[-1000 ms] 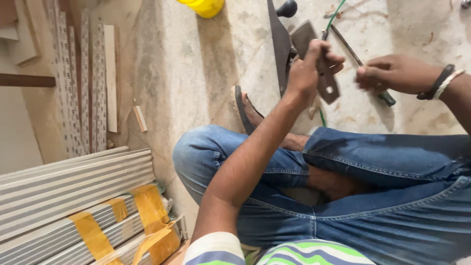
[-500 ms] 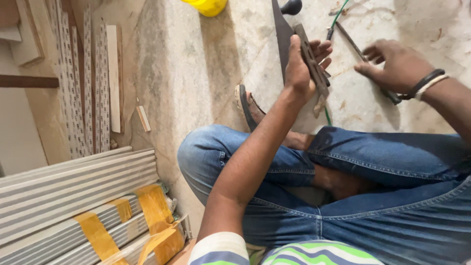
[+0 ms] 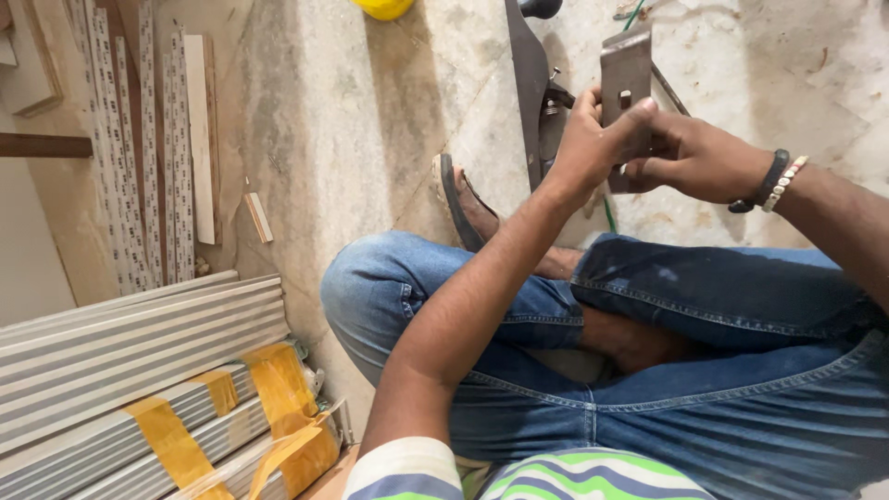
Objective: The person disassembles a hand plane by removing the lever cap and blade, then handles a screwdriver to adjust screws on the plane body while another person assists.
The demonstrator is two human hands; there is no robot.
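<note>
We're sitting cross-legged on a mottled stone floor (image 3: 352, 139), rough and stained, filling most of the frame; blue denim jeans (image 3: 704, 370) take up the lower right. Lower left: a bundle of ribbed grey metal strips (image 3: 139, 343) bound w/ yellow tape. Upper left: long perforated strips (image 3: 120, 148) and a pale wood batten (image 3: 197, 130) lying side by side, plus a small wood offcut (image 3: 258, 218) near them. Top centre: a dark, long hand plane body (image 3: 531, 102) tipped on its side, just beside a sandal (image 3: 460, 208) on our foot. Both hands meet at upper right, together on a flat rectangular metal plate (image 3: 625, 79), grey, dull, w/ a small slot mid-face. Left hand (image 3: 593, 148) pinches its lower edge, thumb across the front; right hand (image 3: 690, 157), w/ black and beaded bands at the wrist, is closed on the lower part from behind. Can't tell what the right fingers grip exactly, it's hidden. Risk, as we judge it: the plate looks thin and prob. sharp-edged, so a slip of the thumb could cut it; a loose pinch could drop it on the stone and chip the edge. A yellow object (image 3: 387, 7) pokes in at top.
</note>
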